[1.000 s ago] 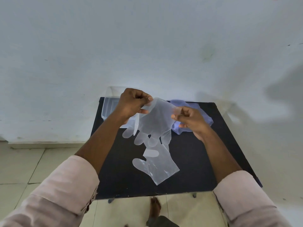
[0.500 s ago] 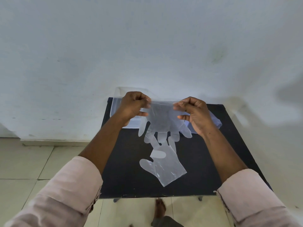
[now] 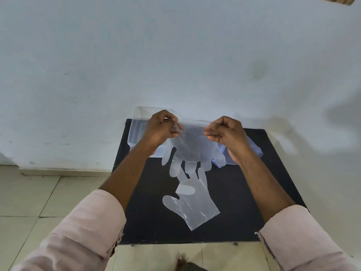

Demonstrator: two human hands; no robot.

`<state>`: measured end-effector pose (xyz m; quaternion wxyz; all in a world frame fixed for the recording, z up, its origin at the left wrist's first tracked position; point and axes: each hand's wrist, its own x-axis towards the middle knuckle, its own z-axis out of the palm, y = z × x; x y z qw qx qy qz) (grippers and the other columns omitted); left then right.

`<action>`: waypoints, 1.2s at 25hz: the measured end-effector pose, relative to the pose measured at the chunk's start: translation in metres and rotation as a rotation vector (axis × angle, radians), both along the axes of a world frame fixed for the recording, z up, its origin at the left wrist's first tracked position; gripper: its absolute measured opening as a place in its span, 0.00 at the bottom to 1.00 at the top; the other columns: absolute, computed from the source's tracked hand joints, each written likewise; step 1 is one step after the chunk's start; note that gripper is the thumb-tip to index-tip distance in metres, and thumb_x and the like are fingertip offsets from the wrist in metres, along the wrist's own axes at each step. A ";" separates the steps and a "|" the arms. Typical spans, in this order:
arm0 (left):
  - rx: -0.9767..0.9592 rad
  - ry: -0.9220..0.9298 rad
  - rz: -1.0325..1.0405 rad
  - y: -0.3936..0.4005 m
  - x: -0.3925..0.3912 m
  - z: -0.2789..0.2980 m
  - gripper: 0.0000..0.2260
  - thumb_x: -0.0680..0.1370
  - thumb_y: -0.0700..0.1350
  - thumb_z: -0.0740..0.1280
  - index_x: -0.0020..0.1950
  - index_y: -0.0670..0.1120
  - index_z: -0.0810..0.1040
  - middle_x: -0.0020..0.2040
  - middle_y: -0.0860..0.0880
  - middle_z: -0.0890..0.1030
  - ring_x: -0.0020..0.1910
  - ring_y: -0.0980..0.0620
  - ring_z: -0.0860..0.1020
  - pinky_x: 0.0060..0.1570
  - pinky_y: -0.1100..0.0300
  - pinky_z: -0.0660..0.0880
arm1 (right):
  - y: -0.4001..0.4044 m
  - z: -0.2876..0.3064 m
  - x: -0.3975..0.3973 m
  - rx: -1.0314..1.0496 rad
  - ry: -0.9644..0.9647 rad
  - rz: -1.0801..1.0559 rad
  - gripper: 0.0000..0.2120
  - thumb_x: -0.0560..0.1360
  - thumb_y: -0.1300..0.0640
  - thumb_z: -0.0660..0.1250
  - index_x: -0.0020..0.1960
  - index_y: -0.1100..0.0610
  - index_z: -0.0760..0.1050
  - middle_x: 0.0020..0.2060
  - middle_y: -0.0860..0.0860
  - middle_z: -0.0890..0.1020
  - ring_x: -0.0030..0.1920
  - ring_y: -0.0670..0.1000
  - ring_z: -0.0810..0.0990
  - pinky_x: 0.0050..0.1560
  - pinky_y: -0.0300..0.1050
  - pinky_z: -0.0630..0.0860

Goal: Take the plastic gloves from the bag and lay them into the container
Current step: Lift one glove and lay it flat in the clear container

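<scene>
A clear plastic glove (image 3: 193,147) hangs fingers-down above the black table (image 3: 254,202), stretched by its cuff between both hands. My left hand (image 3: 162,128) pinches the cuff's left corner and my right hand (image 3: 226,132) pinches the right corner. A second clear glove (image 3: 195,204) lies flat on the table in front, fingers pointing away from me. The clear plastic container (image 3: 136,137) stands at the table's back left corner, partly hidden behind my left hand. The bluish plastic bag (image 3: 254,151) lies at the back right, behind my right wrist.
The table stands against a pale wall (image 3: 175,55). Tiled floor (image 3: 29,202) surrounds it on the left and in front. A bare foot (image 3: 181,263) shows below the table's front edge.
My right hand has moved right and up, so the held glove is spread wide and flat between both hands instead of hanging bunched. The glove on the table has not moved.
</scene>
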<state>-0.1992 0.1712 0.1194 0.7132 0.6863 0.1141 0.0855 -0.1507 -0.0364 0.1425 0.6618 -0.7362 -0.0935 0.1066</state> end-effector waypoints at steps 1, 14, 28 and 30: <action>0.004 -0.002 0.005 -0.002 0.003 0.000 0.06 0.78 0.34 0.60 0.46 0.41 0.75 0.43 0.41 0.84 0.42 0.46 0.84 0.44 0.57 0.81 | -0.001 0.000 0.003 -0.004 0.000 -0.004 0.08 0.78 0.65 0.63 0.41 0.59 0.74 0.39 0.55 0.85 0.39 0.50 0.86 0.40 0.39 0.81; 0.076 0.123 0.136 0.038 0.061 -0.009 0.05 0.77 0.34 0.62 0.45 0.42 0.76 0.44 0.39 0.85 0.42 0.45 0.86 0.44 0.56 0.82 | 0.050 -0.030 0.090 -0.013 0.101 0.089 0.09 0.78 0.65 0.63 0.39 0.57 0.72 0.40 0.59 0.84 0.39 0.54 0.85 0.38 0.41 0.80; 0.077 0.106 0.204 0.179 0.222 0.001 0.07 0.76 0.32 0.61 0.43 0.42 0.75 0.41 0.39 0.84 0.35 0.47 0.84 0.40 0.56 0.81 | 0.208 -0.020 0.236 -0.019 -0.029 -0.063 0.10 0.73 0.69 0.60 0.37 0.58 0.73 0.38 0.57 0.82 0.41 0.56 0.84 0.46 0.48 0.81; 0.120 -0.021 0.238 0.190 0.233 0.015 0.07 0.74 0.32 0.60 0.44 0.42 0.75 0.40 0.41 0.84 0.37 0.47 0.84 0.41 0.56 0.81 | 0.221 -0.007 0.246 0.044 -0.160 -0.086 0.10 0.72 0.69 0.61 0.38 0.57 0.73 0.38 0.56 0.82 0.43 0.57 0.84 0.47 0.48 0.82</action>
